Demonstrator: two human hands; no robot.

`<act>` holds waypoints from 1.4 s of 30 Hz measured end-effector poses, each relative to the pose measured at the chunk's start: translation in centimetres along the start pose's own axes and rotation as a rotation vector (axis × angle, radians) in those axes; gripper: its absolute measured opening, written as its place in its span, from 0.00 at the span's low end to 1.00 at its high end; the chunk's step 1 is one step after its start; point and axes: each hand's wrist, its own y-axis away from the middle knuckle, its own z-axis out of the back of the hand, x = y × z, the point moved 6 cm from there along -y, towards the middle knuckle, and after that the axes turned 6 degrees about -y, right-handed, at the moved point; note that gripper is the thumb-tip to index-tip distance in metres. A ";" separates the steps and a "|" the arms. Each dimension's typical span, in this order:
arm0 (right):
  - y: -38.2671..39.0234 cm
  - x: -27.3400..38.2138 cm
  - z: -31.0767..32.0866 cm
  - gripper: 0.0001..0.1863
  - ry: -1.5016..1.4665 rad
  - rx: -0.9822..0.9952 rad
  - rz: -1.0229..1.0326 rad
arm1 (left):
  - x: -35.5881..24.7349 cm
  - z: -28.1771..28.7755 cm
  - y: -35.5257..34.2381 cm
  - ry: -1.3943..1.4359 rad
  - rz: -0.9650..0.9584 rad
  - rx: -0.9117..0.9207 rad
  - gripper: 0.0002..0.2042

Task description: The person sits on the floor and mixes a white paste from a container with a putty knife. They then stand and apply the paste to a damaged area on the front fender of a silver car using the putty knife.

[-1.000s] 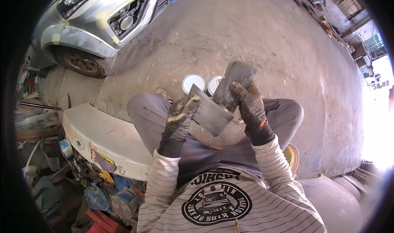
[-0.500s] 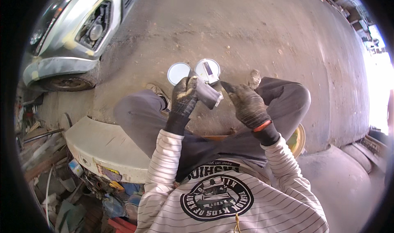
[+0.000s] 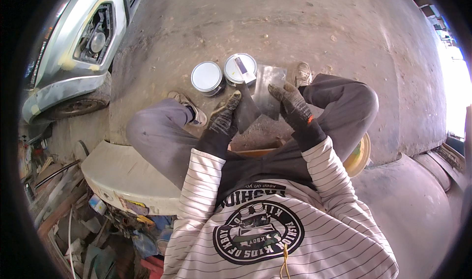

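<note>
My left hand (image 3: 223, 114), in a dark worn glove, is closed on a thin dark grey sheet (image 3: 247, 111) with straight edges. My right hand (image 3: 290, 104), gloved too, pinches a shinier grey rectangular sheet (image 3: 270, 80) near its right side. The two sheets are side by side between my hands; whether they touch I cannot tell. Just beyond them stand two round cans with pale lids, a left can (image 3: 207, 76) and a right can (image 3: 233, 63). On the right can's lid lies a small white tube or packet (image 3: 244, 69) with a dark label.
I sit with knees apart on a pale car bumper or panel (image 3: 132, 181). A car front (image 3: 73, 48) with a bare headlamp opening stands at the far left. Scrap parts (image 3: 93, 230) pile up at lower left. A yellow-rimmed round container (image 3: 361, 156) is by my right thigh.
The right hand has turned, and its sheet now shows its broad face beside the left one. The left sheet has tilted. The view has shifted slightly, showing the cans' sides.
</note>
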 end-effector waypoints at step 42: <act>5.8 -0.7 -11.1 0.57 0.866 0.351 0.446 | -5.8 -5.0 16.5 -1.573 -1.406 0.182 0.21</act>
